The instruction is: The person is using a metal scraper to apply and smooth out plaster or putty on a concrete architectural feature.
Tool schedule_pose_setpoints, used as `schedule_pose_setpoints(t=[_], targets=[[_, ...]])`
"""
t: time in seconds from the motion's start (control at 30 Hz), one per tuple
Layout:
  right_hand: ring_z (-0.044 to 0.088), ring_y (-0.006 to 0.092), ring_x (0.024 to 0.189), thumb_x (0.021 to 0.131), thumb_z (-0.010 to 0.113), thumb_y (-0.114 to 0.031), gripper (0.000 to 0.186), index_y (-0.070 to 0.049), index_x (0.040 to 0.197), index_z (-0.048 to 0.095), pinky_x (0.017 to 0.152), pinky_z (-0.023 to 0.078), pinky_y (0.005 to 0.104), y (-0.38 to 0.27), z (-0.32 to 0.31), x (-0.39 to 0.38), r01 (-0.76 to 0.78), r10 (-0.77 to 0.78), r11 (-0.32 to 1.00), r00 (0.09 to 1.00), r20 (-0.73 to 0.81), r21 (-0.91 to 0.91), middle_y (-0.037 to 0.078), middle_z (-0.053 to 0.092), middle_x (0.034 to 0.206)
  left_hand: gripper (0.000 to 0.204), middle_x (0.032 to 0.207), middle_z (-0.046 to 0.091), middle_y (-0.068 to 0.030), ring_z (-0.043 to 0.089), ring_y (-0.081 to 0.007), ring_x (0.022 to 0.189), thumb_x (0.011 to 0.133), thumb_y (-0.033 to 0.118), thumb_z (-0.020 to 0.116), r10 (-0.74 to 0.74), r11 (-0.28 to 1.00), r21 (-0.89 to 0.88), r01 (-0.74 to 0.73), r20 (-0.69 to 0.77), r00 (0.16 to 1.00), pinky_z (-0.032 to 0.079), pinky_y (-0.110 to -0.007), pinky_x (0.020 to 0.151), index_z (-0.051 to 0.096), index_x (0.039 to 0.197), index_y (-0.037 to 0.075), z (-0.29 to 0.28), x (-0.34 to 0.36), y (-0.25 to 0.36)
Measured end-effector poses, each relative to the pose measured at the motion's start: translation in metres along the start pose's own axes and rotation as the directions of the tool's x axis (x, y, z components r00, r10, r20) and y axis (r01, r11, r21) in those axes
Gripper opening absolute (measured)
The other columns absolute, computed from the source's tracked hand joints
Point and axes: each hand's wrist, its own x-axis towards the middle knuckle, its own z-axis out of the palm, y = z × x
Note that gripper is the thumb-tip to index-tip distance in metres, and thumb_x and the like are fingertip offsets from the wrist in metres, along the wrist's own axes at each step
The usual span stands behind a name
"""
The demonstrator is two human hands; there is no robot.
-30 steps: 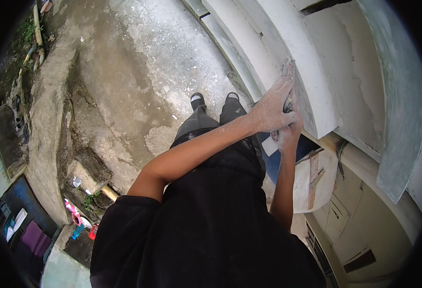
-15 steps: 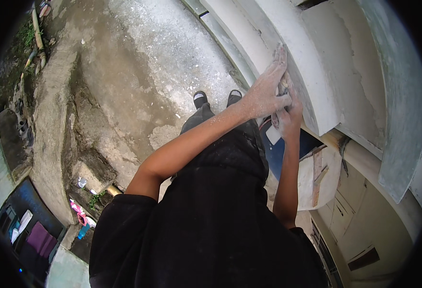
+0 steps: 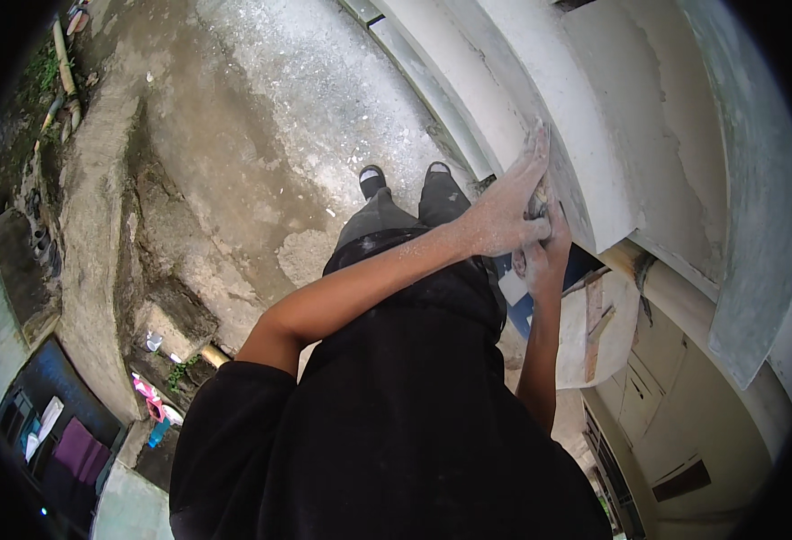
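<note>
Both my hands, coated in white dust, meet at the pale ledge along the wall on the right. My left hand reaches across my body, its long fingers pressed together and pointing away along the ledge's side, its thumb towards my other hand. Just beneath and beside it, my right hand is closed. Between them shows part of a small, dusty, brownish-grey thing; its kind I cannot make out, as fingers hide most of it.
White dust and chips cover the concrete floor by my sandalled feet. On the right, a pipe runs below the ledge, beside a white board with a brown strip. A low concrete edge lies to the left, and a purple cloth hangs lower left.
Both hands have slid together along the ledge, nearer to my body and slightly to the right. They remain joined around the same small thing.
</note>
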Motion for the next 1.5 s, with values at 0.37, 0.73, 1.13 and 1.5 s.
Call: schedule_pose_setpoints(t=[0.37, 0.73, 1.13, 1.5], targets=[[0.058, 0.0151, 0.086, 0.075, 0.060, -0.024, 0.071, 0.008, 0.136, 0.044, 0.076, 0.048, 0.0292, -0.010, 0.007, -0.003, 0.099, -0.115, 0.984, 0.987, -0.109, -0.147, 0.010, 0.061, 0.104, 0.107, 0.153, 0.001, -0.0346, 0.004, -0.0402, 0.146, 0.067, 0.017, 0.066, -0.045, 0.998, -0.038, 0.046, 0.013, 0.999, 0.014, -0.038, 0.118, 0.000, 0.145, -0.015, 0.001, 0.000, 0.009], [0.057, 0.0122, 0.078, 0.076, 0.054, 0.000, 0.065, 0.005, 0.139, 0.042, 0.070, 0.046, 0.0254, -0.011, 0.015, 0.000, 0.080, -0.105, 0.967, 0.990, -0.092, -0.240, 0.010, 0.062, 0.099, 0.106, 0.154, -0.001, -0.0345, 0.006, -0.0397, 0.146, 0.070, 0.020, 0.063, 0.004, 0.991, -0.134, -0.007, -0.025, 1.000, 0.013, -0.037, 0.118, -0.003, 0.145, -0.014, -0.010, 0.003, -0.005], [0.058, 0.0123, 0.064, 0.081, 0.049, 0.002, 0.042, 0.007, 0.122, 0.050, 0.054, 0.045, 0.0242, -0.026, 0.017, -0.007, 0.007, -0.026, 0.983, 0.995, -0.101, -0.182, 0.008, 0.062, 0.092, 0.102, 0.151, 0.002, -0.0381, 0.009, -0.0416, 0.145, 0.079, 0.026, 0.062, -0.018, 0.972, -0.234, 0.003, -0.060, 0.998, 0.013, -0.036, 0.118, -0.006, 0.143, -0.016, -0.008, 0.006, 0.005], [0.056, 0.0065, 0.064, 0.079, 0.052, 0.002, 0.044, 0.005, 0.123, 0.052, 0.052, 0.043, 0.0214, -0.031, 0.016, 0.000, -0.007, 0.002, 0.999, 0.993, -0.118, -0.038, 0.005, 0.064, 0.090, 0.102, 0.153, -0.002, -0.0355, 0.002, -0.0390, 0.146, 0.083, 0.036, 0.059, -0.037, 0.994, -0.105, 0.030, -0.065, 0.997, 0.007, -0.037, 0.119, -0.004, 0.145, -0.015, 0.007, 0.005, 0.002]])
